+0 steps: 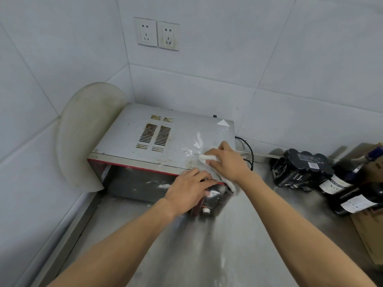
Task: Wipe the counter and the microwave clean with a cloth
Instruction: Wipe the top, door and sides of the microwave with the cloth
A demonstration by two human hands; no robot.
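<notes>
Atop the microwave (165, 139), right fingers (215, 151) round the cloth (204, 158); left fingers (195, 175) flat.

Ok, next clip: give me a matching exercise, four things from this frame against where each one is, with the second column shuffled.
Things
1. cloth
2. round board
3. XO bottle
4. left hand

Places
A. lying on the counter, right of the microwave
B. held on the microwave top under the right hand
C. leaning on the tiled wall, left of the microwave
D. resting on the microwave's front top edge

Pairs: 1-B; 2-C; 3-A; 4-D
</notes>
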